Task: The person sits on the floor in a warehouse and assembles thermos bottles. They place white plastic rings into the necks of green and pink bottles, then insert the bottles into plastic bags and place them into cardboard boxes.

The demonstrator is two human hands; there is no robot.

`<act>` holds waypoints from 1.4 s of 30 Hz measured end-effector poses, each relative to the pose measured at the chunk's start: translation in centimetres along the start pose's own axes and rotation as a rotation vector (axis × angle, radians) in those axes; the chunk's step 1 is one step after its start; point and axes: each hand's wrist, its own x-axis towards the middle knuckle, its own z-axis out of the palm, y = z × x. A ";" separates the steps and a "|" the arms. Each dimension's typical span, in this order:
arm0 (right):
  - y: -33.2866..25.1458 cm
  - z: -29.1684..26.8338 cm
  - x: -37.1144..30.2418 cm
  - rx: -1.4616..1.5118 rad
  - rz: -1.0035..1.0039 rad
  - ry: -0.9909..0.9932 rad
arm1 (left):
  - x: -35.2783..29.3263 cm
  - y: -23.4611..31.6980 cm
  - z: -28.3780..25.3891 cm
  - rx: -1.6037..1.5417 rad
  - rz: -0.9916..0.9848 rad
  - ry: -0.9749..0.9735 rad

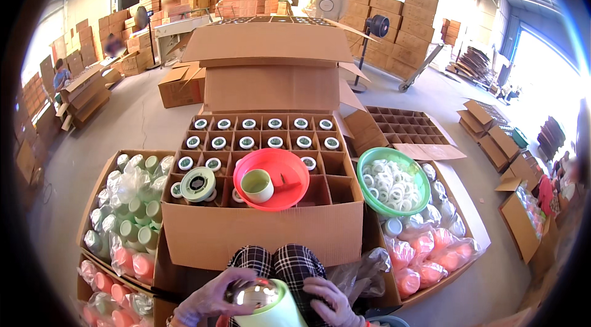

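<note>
In my lap, a pale green cylindrical shell [274,313] lies tilted. A shiny rounded metal piece [255,294] sits at its upper left end. My left hand [212,297] is closed round the metal piece, thumb and fingers on either side. Just right of the shell is my right hand [332,303], fingers bent and apart with nothing visible in them; whether it touches the shell I cannot tell. Ahead, a red bowl [295,170] holding a pale green cup [257,185] and a small dark stick-like tool rests on the divided carton [265,235]. A green ring-shaped part [197,184] lies left of the bowl.
White-capped bottles [275,142] stand in the carton's cells. A green basket of white rings [394,182] sits to the right, above bagged pink cups [431,253]. At left, a carton holds bagged green cups [138,216]. A pedestal fan [377,25] and stacked boxes stand behind.
</note>
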 end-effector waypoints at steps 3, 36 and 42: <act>1.3 0.4 -4.3 -0.093 -0.274 -0.155 | -6.3 0.9 -0.3 -0.357 -0.185 0.187; -3.9 6.3 11.0 0.519 -0.382 -0.241 | -5.4 -10.8 2.7 -1.118 0.075 0.642; 0.2 3.8 2.7 0.103 -0.157 0.095 | -2.6 2.3 -7.7 0.176 0.013 0.163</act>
